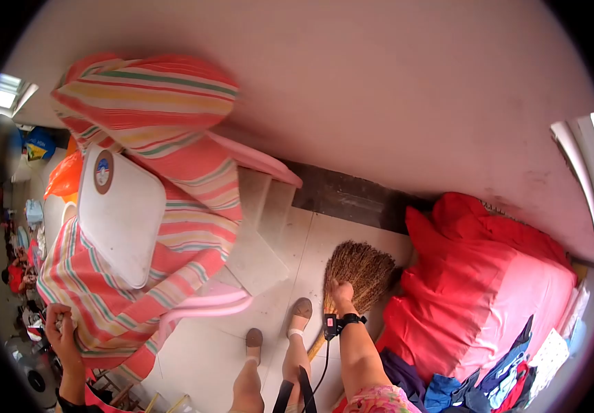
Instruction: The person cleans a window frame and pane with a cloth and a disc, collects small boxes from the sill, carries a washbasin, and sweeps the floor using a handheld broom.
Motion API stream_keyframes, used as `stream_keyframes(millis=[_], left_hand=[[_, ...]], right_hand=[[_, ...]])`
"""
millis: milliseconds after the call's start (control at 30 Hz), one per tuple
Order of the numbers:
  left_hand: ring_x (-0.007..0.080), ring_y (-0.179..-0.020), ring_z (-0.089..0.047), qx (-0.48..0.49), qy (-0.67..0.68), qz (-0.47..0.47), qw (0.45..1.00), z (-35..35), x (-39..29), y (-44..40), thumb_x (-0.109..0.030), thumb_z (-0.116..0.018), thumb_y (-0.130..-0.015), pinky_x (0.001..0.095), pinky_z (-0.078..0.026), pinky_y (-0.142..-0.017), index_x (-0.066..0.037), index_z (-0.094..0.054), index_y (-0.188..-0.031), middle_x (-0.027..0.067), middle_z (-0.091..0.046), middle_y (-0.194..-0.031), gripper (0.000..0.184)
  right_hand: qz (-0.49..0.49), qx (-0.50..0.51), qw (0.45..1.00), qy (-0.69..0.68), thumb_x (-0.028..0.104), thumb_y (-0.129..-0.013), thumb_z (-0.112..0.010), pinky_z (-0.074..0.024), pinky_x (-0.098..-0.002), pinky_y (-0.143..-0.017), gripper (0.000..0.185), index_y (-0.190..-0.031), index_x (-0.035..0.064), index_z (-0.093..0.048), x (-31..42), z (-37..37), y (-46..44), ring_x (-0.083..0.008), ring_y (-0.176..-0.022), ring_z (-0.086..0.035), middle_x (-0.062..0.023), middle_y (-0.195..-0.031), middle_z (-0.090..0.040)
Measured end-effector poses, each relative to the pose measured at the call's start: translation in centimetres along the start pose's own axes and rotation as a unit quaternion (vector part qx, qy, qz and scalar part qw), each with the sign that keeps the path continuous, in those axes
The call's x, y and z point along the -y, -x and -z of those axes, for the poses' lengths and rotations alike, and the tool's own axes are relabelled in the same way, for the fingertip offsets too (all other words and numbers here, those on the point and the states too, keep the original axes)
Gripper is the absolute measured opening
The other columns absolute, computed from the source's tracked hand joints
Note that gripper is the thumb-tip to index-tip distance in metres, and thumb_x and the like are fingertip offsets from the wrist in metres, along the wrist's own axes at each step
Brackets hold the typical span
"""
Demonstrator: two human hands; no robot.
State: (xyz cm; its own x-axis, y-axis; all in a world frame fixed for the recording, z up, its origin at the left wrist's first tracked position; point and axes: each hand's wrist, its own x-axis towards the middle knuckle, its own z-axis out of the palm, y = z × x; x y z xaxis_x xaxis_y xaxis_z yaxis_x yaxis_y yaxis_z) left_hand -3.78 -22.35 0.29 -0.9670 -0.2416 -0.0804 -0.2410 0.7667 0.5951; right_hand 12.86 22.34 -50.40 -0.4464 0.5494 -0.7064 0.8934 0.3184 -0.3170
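Observation:
My right hand (341,292) is wrapped round the lower part of a straw broom (362,268), just above its brown bristles, with a black device strapped at the wrist. The broom's handle slants down toward my legs. At the left, my left hand (60,327) has bent fingers at the edge of the striped cloth (193,179); something small and pale shows between them, too small to name. A white board (121,213) with a round emblem leans on the striped cloth, which drapes over pink furniture.
Red cloth (462,275) covers a bulky object at the right, with folded clothes (448,392) below it. A pink wall (393,103) with a dark baseboard (345,196) stands ahead. My feet are on the tiled floor (207,351). Assorted clutter lies at the far left.

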Motion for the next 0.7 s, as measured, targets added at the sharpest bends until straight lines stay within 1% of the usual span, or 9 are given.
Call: stream_keyframes(millis=[67,100,233,300,367,400,500,633,700], left_hand=[[0.0049,-0.067,-0.035,-0.007,-0.027,0.038,0.999,0.5,0.3,-0.2,-0.008,-0.046,-0.08,0.0186,-0.029,-0.061,-0.004,-0.047,-0.082,-0.0027,-0.039,-0.074,0.005],[0.0029,-0.064,-0.033,-0.024,-0.062,-0.001,0.998,1.4,2.2,-0.5,-0.01,-0.047,-0.081,0.0166,-0.026,-0.058,-0.006,-0.048,-0.082,-0.0057,-0.037,-0.071,0.004],[0.0021,-0.062,-0.034,-0.01,0.039,0.063,0.997,0.2,-0.4,-0.2,-0.012,-0.048,-0.083,0.0157,-0.027,-0.057,-0.008,-0.048,-0.079,-0.0063,-0.038,-0.069,0.005],[0.0051,-0.06,-0.039,-0.099,-0.022,0.082,0.991,-3.4,-5.3,1.2,-0.012,-0.049,-0.083,0.0193,-0.032,-0.053,-0.006,-0.052,-0.082,-0.0022,-0.045,-0.071,0.006],[0.0037,-0.058,-0.037,-0.035,-0.174,-0.016,0.984,-2.1,-5.2,0.4,-0.014,-0.05,-0.084,0.0186,-0.031,-0.051,-0.007,-0.051,-0.086,-0.0037,-0.043,-0.069,0.007],[0.0039,-0.055,-0.033,-0.028,-0.054,0.049,0.997,-2.5,-4.4,0.5,-0.013,-0.049,-0.083,0.0191,-0.03,-0.05,-0.006,-0.05,-0.087,-0.0052,-0.039,-0.065,0.008],[0.0046,-0.053,-0.031,0.042,-0.002,0.019,0.999,0.6,-1.9,-1.0,-0.013,-0.047,-0.083,0.0193,-0.031,-0.049,-0.006,-0.049,-0.087,-0.0052,-0.035,-0.061,0.008],[0.0075,-0.055,-0.034,0.106,-0.035,-0.013,0.994,2.7,-1.1,-2.2,-0.015,-0.047,-0.081,0.0212,-0.034,-0.052,-0.006,-0.049,-0.077,-0.0036,-0.035,-0.062,0.01],[0.0084,-0.056,-0.036,0.038,-0.023,0.027,0.999,-0.8,-2.7,-0.4,-0.016,-0.047,-0.081,0.0216,-0.035,-0.053,-0.006,-0.049,-0.075,-0.0026,-0.038,-0.063,0.012]], right_hand=[[-0.125,0.049,0.991,0.002,0.038,-0.074,-0.056,-0.0438,-0.0389,-0.081,0.037,-0.086,0.0031,-0.064,-4.9,0.9,1.0,-0.0348,-0.091,-0.056,-0.021,-0.09,-0.06],[-0.154,0.054,0.986,0.025,0.037,-0.073,-0.057,-0.0435,-0.0384,-0.082,0.037,-0.089,0.0038,-0.064,-7.1,0.7,1.4,-0.034,-0.093,-0.056,-0.0209,-0.091,-0.06],[-0.263,0.103,0.957,0.065,0.036,-0.068,-0.063,-0.0433,-0.0366,-0.084,0.042,-0.097,0.0058,-0.062,-15.8,-2.6,3.0,-0.0311,-0.096,-0.056,-0.017,-0.099,-0.06],[-0.271,0.131,0.952,0.051,0.035,-0.065,-0.066,-0.0437,-0.0353,-0.084,0.048,-0.099,0.0015,-0.06,-19.6,-4.9,3.6,-0.0311,-0.098,-0.055,-0.0188,-0.101,-0.059],[-0.289,0.133,0.948,0.028,0.034,-0.064,-0.066,-0.0441,-0.0349,-0.084,0.053,-0.101,-0.0033,-0.055,-22.5,-8.9,6.0,-0.032,-0.099,-0.055,-0.0227,-0.101,-0.058],[-0.304,0.129,0.944,0.015,0.032,-0.064,-0.067,-0.0444,-0.0349,-0.084,0.057,-0.103,-0.0057,-0.048,-23.5,-10.8,5.8,-0.0331,-0.099,-0.054,-0.0254,-0.102,-0.056],[-0.34,0.073,0.938,-0.015,0.032,-0.06,-0.071,-0.0456,-0.037,-0.081,0.061,-0.102,-0.0058,-0.049,-26.9,-17.0,6.1,-0.0341,-0.096,-0.055,-0.0227,-0.1,-0.058],[-0.336,0.027,0.939,-0.06,0.03,-0.059,-0.072,-0.0458,-0.0381,-0.08,0.059,-0.1,-0.0029,-0.046,-27.6,-19.9,7.9,-0.0344,-0.094,-0.056,-0.0219,-0.099,-0.057],[-0.266,-0.006,0.963,-0.029,0.03,-0.06,-0.072,-0.0459,-0.0393,-0.079,0.055,-0.098,-0.0007,-0.046,-27.9,-20.3,8.6,-0.0358,-0.09,-0.056,-0.0225,-0.096,-0.057]])
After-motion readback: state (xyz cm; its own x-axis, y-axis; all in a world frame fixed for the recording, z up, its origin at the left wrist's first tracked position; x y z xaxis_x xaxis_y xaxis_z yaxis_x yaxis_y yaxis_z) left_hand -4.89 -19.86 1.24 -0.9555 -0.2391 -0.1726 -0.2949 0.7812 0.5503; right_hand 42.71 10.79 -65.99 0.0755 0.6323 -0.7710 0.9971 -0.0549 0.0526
